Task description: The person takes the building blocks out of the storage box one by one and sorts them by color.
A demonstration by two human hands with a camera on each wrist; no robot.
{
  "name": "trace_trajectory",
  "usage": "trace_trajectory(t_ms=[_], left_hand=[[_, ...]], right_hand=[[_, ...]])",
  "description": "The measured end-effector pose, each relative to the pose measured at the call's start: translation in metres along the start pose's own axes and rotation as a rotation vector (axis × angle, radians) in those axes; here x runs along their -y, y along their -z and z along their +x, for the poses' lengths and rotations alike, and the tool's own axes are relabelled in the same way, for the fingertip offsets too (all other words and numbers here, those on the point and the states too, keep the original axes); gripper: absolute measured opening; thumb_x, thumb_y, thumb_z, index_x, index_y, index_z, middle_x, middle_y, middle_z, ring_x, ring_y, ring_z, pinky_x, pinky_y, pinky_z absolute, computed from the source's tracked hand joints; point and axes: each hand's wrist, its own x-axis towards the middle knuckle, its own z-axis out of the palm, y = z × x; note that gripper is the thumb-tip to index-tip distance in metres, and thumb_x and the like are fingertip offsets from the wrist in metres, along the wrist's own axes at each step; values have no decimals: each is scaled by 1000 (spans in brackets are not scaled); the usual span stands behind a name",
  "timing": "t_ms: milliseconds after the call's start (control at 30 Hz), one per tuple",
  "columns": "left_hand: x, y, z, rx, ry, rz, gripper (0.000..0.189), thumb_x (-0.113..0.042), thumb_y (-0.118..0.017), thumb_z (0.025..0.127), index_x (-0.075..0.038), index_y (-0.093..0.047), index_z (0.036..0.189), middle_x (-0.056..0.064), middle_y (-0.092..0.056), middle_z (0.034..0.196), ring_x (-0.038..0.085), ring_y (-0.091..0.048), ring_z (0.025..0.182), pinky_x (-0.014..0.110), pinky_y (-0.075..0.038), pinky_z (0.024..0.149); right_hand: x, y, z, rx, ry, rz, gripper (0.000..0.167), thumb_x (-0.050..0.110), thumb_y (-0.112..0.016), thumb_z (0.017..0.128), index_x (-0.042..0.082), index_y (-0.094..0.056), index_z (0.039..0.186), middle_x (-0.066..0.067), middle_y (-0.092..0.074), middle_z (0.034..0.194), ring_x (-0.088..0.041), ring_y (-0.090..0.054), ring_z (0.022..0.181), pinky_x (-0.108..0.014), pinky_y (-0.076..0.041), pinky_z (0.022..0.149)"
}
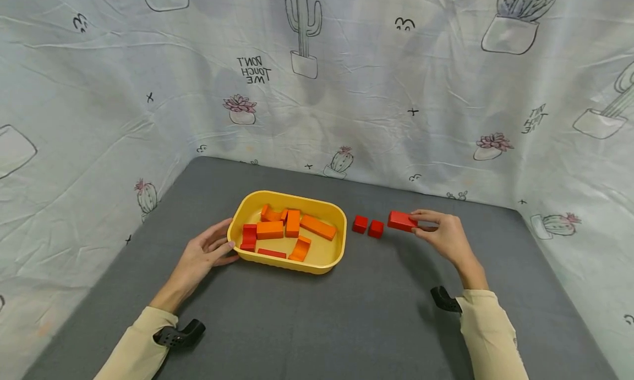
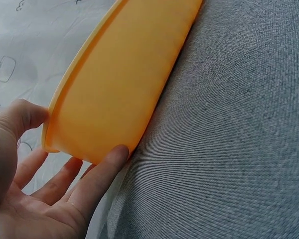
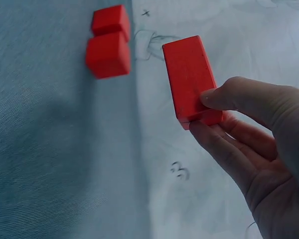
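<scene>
Left hand (image 1: pixel 200 253) grips yellow bin (image 1: pixel 327 251); right hand (image 1: pixel 446 236) pinches red block (image 1: pixel 400 220) by one end. Off-centre hold could let block twist, drop onto nearby red cubes (image 1: pixel 376 229).

The head view looks forward-down; 2 close wrist views share backdrop (image 3: pixel 254 50).

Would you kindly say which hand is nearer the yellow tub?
Left. The left hand holds the yellow tub at its left end; the right hand is off to its right, holding a red rectangular block.
</scene>
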Motion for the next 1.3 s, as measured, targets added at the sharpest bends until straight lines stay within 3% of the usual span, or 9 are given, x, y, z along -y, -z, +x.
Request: trace_trajectory(t_ms=[367, 833, 1033, 1200, 1300], left_hand=[[-3, 2, -5, 27, -11, -7, 64, -15, -62, 98, -10, -31, 153, 19, -36, 152, 21, -53, 125, 39, -58, 87], [-6, 1, -5, 5, 10, 13, 65, -17, -63, 97, -11, -32, 153, 17, -37, 152, 25, -50, 127, 39, -58, 87], [-5, 0, -4, -3, 9, 19, 64, -16, -63, 97, -11, -32, 153, 18, -37, 152, 28, -50, 127, 38, -58, 87], [-3, -1, -2, -1, -2, 6, 63, -15, -63, 97, -10, -32, 153, 19, -38, 151, 24, -52, 125, 38, -58, 86], [-2, -2, -1, -3, -5, 4, 63, -14, -62, 98, -9, -32, 153, 19, -38, 150, 21, -53, 124, 38, -58, 86]], right_hand=[[-32, -24, -2, 115, -45, -79, 28, -6, -76, 79, -6, -73, 107, -25, -67, 113, -43, -63, 105, -50, -59, 77], [-29, -26, -6, 79, -25, -47, 29, -7, -74, 81, -6, -71, 110, -26, -65, 116, -43, -63, 104, -50, -59, 78], [-14, -21, -2, 92, -15, -7, 37, -6, -74, 83, -8, -65, 118, -28, -58, 125, -45, -64, 103, -49, -59, 80], [16, -22, 6, 85, 28, -9, 38, 3, -75, 85, -4, -65, 122, -23, -57, 129, -41, -58, 115, -52, -57, 85], [38, -27, 10, 93, 67, 9, 38, 4, -76, 84, -1, -67, 121, -21, -58, 129, -39, -60, 113, -51, -57, 85]])
